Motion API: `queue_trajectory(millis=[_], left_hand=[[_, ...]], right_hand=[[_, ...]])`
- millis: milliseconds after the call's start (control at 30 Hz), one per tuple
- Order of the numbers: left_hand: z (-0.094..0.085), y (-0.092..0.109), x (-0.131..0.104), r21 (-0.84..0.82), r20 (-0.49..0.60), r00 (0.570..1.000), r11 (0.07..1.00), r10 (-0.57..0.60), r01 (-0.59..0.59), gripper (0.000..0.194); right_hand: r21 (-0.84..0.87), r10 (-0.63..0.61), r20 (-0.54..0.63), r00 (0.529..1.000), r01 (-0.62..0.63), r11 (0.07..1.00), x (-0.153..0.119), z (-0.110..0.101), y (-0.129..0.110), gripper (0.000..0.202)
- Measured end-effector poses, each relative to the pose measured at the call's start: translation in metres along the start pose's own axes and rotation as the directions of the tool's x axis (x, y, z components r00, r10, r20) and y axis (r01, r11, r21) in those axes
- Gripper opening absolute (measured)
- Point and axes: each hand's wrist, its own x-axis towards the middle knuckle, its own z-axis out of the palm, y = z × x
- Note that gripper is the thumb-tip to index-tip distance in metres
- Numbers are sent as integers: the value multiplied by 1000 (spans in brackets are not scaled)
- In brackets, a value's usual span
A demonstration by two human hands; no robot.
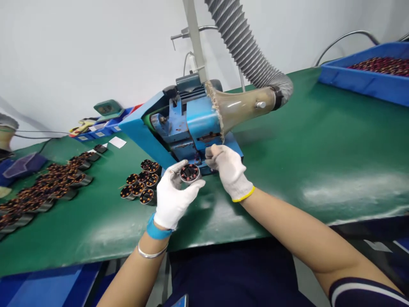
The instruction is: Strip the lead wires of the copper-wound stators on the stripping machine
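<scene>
My left hand (pixel 175 194), in a white glove, has its fingers wrapped round a motor stator (pixel 189 173), a short metal cylinder with a black inside and copper-coloured windings facing up. My right hand (pixel 227 167), also gloved, is closed in a pinch just right of it, close to the front of the blue machine (pixel 204 117). Whatever its fingertips may hold is hidden or too small to name. A small group of similar stators (pixel 147 179) stands upright on the table to the left of my left hand.
The green table (pixel 319 157) carries the machine, whose duct joins a grey ribbed hose (pixel 249 47). Many more stators (pixel 54 187) stand in rows at the left. A blue bin (pixel 361 81) of small parts sits far right, a tool tray (pixel 99 133) behind left.
</scene>
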Motion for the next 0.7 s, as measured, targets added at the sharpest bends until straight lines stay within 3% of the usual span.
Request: queue_trajectory(millis=[100,200,433,700], left_hand=[[19,5,15,18,21,994,994,111,-112,59],[33,8,27,63,57,979,978,193,-197,50],[53,10,39,133,-25,963,956,268,-263,39],[63,13,41,217,-136,947,941,292,-259,30]], right_hand=[[-304,-40,65,997,58,951,-5,1,-6,49],[-448,-48,68,997,74,891,-2,0,-7,52],[-462,-137,83,987,160,872,13,-12,-20,41],[-483,-225,121,967,255,838,16,-13,-32,27]])
